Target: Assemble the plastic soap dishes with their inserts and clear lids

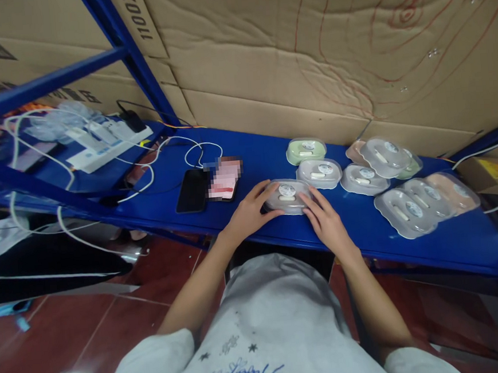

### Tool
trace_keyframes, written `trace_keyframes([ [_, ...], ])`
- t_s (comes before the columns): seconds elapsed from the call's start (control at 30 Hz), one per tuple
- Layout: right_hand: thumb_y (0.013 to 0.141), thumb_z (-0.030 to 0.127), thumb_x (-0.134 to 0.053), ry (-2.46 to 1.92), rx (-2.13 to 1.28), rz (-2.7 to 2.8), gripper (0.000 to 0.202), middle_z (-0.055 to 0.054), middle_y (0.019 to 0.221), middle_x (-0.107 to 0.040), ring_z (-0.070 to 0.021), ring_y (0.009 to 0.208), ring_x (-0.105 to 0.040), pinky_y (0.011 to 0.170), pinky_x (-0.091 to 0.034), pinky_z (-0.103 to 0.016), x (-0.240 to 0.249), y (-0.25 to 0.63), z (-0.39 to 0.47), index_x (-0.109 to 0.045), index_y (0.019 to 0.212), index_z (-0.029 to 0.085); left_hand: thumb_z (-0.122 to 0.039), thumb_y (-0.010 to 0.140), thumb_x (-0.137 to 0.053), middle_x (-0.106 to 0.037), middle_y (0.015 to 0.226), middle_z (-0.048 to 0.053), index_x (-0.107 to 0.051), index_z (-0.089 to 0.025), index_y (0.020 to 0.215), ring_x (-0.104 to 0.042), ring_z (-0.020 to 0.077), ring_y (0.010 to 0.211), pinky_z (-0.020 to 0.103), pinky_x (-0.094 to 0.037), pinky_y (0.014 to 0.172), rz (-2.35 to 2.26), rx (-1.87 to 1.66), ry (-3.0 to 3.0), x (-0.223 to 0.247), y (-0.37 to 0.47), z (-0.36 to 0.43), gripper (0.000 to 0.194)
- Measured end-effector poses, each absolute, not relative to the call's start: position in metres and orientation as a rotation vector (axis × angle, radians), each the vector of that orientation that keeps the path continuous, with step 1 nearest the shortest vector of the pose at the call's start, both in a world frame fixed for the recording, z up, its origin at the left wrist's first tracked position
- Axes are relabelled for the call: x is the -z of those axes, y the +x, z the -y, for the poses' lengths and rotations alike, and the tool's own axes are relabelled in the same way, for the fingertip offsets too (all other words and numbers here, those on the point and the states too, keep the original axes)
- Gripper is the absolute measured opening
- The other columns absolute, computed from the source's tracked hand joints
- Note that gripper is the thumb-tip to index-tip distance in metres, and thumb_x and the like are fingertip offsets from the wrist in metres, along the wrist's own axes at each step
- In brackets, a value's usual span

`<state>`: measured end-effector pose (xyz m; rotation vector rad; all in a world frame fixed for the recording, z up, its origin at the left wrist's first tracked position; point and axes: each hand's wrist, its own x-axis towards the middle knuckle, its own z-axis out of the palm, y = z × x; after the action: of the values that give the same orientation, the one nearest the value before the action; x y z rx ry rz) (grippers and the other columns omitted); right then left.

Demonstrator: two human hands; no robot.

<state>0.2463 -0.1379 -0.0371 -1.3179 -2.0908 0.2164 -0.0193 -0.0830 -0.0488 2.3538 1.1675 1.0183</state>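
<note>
A small rounded plastic box with a clear lid, a round white sticker and a white oblong piece on top sits near the front edge of the blue shelf. My left hand grips its left end, thumb along the front and fingers at the lid's edge. At the right end, the fingers of my right hand press against the rim. Just behind stands a matching grey box, and beyond that a green box. Both touch or nearly touch one another.
More lidded boxes lie to the right, some stacked, including a grey one and a peach one. Two phones, one dark and one lit, lie left. A power strip trails cables. Cardboard lines the back.
</note>
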Motion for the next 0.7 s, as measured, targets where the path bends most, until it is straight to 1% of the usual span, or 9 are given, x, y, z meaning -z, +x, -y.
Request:
trace_keyframes([
  [0.13, 0.114, 0.034, -0.043, -1.314, -0.199, 2.093, 0.054, -0.006, 0.176, -0.037, -0.0278, 0.159, -0.043, 0.132, -0.039, -0.05, 0.037, 0.246, 0.137, -0.045, 0.167, 0.036, -0.051, 0.099, -0.075, -0.049, 0.165, 0.016, -0.047, -0.029, 0.163, -0.05, 0.0324, 0.155, 0.052, -0.044, 0.129, -1.188, -0.961, 2.358, 0.047, -0.018, 0.082, 0.074],
  [0.3, 0.113, 0.036, -0.043, -1.364, -0.231, 2.131, 0.059, -0.006, 0.179, -0.03, -0.0294, 0.163, -0.037, 0.13, -0.041, -0.052, 0.036, 0.245, 0.136, -0.035, 0.171, 0.037, -0.051, 0.097, -0.077, -0.053, 0.162, 0.012, -0.049, -0.033, 0.162, -0.054, 0.0316, 0.151, 0.051, -0.044, 0.129, -1.206, -0.956, 2.322, 0.045, -0.018, 0.08, 0.073],
  [0.43, 0.113, 0.036, -0.044, -1.369, -0.25, 2.14, 0.06, -0.007, 0.179, -0.029, -0.0291, 0.163, -0.035, 0.131, -0.04, -0.052, 0.037, 0.245, 0.136, -0.032, 0.172, 0.036, -0.049, 0.096, -0.078, -0.056, 0.156, 0.013, -0.05, -0.03, 0.159, -0.057, 0.0314, 0.147, 0.05, -0.046, 0.127, -1.204, -0.976, 2.321, 0.045, -0.016, 0.081, 0.072],
  [0.5, 0.113, 0.035, -0.042, -1.369, -0.263, 2.151, 0.06, -0.008, 0.179, -0.028, -0.0284, 0.164, -0.033, 0.131, -0.039, -0.052, 0.038, 0.244, 0.136, -0.031, 0.173, 0.035, -0.047, 0.095, -0.077, -0.056, 0.154, 0.015, -0.05, -0.026, 0.158, -0.055, 0.0329, 0.148, 0.052, -0.046, 0.127, -1.212, -0.972, 2.344, 0.043, -0.015, 0.082, 0.071],
  [0.57, 0.114, 0.034, -0.04, -1.365, -0.28, 2.174, 0.06, -0.008, 0.18, -0.026, -0.0281, 0.165, -0.031, 0.132, -0.039, -0.052, 0.038, 0.243, 0.136, -0.03, 0.173, 0.034, -0.042, 0.092, -0.079, -0.053, 0.157, 0.019, -0.05, -0.02, 0.154, -0.048, 0.0371, 0.154, 0.056, -0.041, 0.129, -1.218, -0.96, 2.412, 0.038, -0.015, 0.08, 0.072],
  [0.63, 0.113, 0.033, -0.039, -1.351, -0.302, 2.219, 0.061, -0.007, 0.181, -0.024, -0.0287, 0.165, -0.032, 0.131, -0.039, -0.053, 0.033, 0.244, 0.13, -0.03, 0.173, 0.033, -0.035, 0.087, -0.08, -0.044, 0.166, 0.022, -0.051, -0.017, 0.151, -0.035, 0.0412, 0.162, 0.059, -0.034, 0.132, -1.21, -0.912, 2.515, 0.03, -0.017, 0.071, 0.073],
  [0.67, 0.113, 0.034, -0.04, -1.335, -0.312, 2.25, 0.061, -0.008, 0.181, -0.025, -0.0289, 0.164, -0.034, 0.13, -0.04, -0.053, 0.028, 0.245, 0.125, -0.03, 0.173, 0.032, -0.032, 0.085, -0.08, -0.038, 0.17, 0.022, -0.05, -0.016, 0.15, -0.03, 0.0418, 0.164, 0.059, -0.032, 0.133, -1.196, -0.863, 2.563, 0.024, -0.019, 0.064, 0.073],
  [0.7, 0.113, 0.035, -0.04, -1.313, -0.32, 2.282, 0.061, -0.008, 0.179, -0.03, -0.0287, 0.162, -0.038, 0.13, -0.041, -0.053, 0.021, 0.247, 0.116, -0.031, 0.173, 0.031, -0.03, 0.085, -0.079, -0.035, 0.172, 0.022, -0.05, -0.016, 0.15, -0.029, 0.0419, 0.165, 0.059, -0.032, 0.133, -1.184, -0.795, 2.603, 0.017, -0.02, 0.053, 0.073],
])
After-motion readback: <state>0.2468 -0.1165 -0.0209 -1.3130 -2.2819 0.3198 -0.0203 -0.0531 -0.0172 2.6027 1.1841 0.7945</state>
